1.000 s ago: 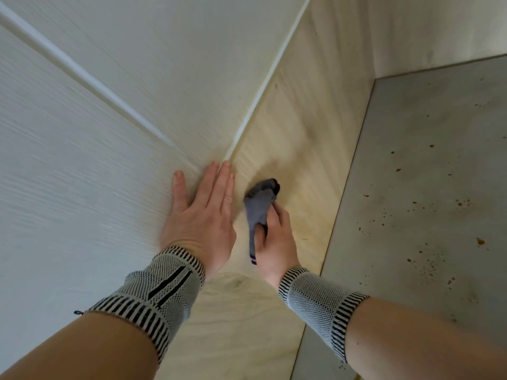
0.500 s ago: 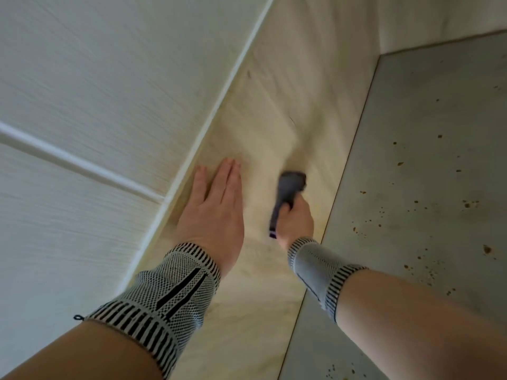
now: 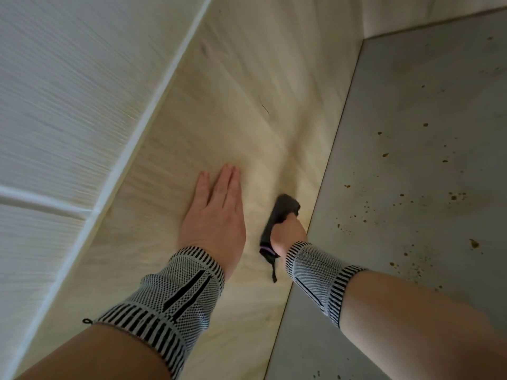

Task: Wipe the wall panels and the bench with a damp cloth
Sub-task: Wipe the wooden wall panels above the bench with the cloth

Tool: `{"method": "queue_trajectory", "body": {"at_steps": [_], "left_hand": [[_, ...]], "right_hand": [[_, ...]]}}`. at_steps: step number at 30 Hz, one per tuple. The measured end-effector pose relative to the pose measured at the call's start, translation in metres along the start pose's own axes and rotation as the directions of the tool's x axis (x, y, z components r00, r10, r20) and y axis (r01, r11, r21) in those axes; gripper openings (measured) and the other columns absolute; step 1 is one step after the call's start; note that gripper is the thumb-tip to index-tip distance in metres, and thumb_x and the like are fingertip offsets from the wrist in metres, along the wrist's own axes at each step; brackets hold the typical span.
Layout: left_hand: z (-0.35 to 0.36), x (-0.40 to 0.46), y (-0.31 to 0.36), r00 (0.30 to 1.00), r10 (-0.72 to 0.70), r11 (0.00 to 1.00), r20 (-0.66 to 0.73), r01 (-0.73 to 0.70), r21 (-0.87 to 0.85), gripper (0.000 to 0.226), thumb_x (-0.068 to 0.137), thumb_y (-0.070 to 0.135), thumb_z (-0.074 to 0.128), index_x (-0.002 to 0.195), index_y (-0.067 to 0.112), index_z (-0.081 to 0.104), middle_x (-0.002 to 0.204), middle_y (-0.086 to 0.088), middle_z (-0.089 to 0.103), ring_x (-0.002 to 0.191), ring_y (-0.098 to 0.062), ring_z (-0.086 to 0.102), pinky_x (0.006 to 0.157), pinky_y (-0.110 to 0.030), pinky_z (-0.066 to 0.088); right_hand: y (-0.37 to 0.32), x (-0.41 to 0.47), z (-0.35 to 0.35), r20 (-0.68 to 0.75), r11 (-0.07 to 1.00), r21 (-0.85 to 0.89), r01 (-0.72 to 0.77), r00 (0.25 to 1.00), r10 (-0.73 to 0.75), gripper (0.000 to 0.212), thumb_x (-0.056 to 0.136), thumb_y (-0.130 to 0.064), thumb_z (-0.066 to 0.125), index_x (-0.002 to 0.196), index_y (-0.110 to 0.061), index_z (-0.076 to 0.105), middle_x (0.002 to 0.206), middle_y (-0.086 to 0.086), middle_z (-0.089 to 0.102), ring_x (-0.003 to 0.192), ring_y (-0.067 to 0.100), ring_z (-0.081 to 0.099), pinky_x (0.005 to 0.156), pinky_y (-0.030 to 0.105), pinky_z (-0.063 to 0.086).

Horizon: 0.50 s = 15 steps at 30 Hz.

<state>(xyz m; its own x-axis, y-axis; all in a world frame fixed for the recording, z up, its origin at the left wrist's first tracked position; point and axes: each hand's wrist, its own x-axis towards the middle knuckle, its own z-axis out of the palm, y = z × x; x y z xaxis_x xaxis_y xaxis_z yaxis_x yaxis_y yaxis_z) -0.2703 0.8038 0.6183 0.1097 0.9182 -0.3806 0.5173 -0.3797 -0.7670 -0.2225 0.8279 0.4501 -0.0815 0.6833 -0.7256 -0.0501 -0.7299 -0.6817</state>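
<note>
Hands: two, both bare, each with a black-and-white knitted wrist band.
Left hand [image 3: 212,215]: lies flat, palm down, on the bench [image 3: 225,111]; fingers [image 3: 231,185] straight and close together, released, grasping nothing.
Right hand [image 3: 288,234]: just beside the left hand, nearer the front edge of the bench; its fingers are curled round the cloth [image 3: 282,212], clenching it in a fist.
Cloth: one, dark grey, bunched into a thick wad; its upper end juts out beyond the fist and rests on the bench top, its lower end hangs below the wrist as a thin dark tail with a narrow purple stripe across it.
Bench: one, pale wood with faint grain, running from the lower left to the upper right; a short dark mark shows on it further along.
Wall panels [image 3: 68,91]: two in view to the left, white with fine ribbing, parted by a white strip; another white strip runs where they meet the bench.
Floor [image 3: 417,160]: grey, to the right and below the bench edge, dotted with many small brown specks.
Sharpness: the bench surface around the cloth is blurred.
</note>
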Motion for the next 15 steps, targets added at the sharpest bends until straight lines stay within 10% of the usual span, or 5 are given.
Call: {"method": "queue_trajectory", "body": {"at_steps": [7,13,15], "left_hand": [[0.009,0.026,0.025,0.999,0.035,0.999,0.020,-0.035,-0.004,0.067,0.103,0.026,0.020,0.135,-0.005,-0.029,0.158,-0.022,-0.028,0.146,-0.036,-0.027,0.109,-0.056,-0.022],[0.016,0.043,0.041,0.997,0.068,0.997,0.031,-0.067,-0.040,0.065,0.101,0.017,0.021,0.147,-0.008,-0.017,0.156,-0.022,-0.031,0.146,-0.036,-0.027,0.103,-0.054,-0.025],[0.018,0.051,0.048,0.996,0.086,0.996,0.037,-0.085,-0.037,0.067,0.101,0.021,0.023,0.143,-0.007,-0.021,0.156,-0.023,-0.031,0.146,-0.037,-0.027,0.102,-0.054,-0.025]], "right_hand": [[-0.004,0.020,0.014,-0.106,0.720,0.091,0.688,0.725,-0.680,0.036,0.092,-0.020,0.043,0.127,-0.022,0.049,0.119,0.002,0.058,0.107,0.018,0.057,0.091,0.029,0.049],[0.029,0.069,-0.015,-0.027,0.975,-0.223,0.021,0.999,-0.028,0.041,0.101,-0.007,0.036,0.142,-0.009,0.037,0.124,0.012,0.057,0.113,0.031,0.056,0.083,0.026,0.048],[0.015,0.061,-0.017,-0.071,0.990,-0.030,0.136,0.988,-0.138,0.044,0.099,-0.005,0.038,0.141,-0.015,0.041,0.128,0.011,0.058,0.105,0.025,0.060,0.080,0.031,0.055]]}}
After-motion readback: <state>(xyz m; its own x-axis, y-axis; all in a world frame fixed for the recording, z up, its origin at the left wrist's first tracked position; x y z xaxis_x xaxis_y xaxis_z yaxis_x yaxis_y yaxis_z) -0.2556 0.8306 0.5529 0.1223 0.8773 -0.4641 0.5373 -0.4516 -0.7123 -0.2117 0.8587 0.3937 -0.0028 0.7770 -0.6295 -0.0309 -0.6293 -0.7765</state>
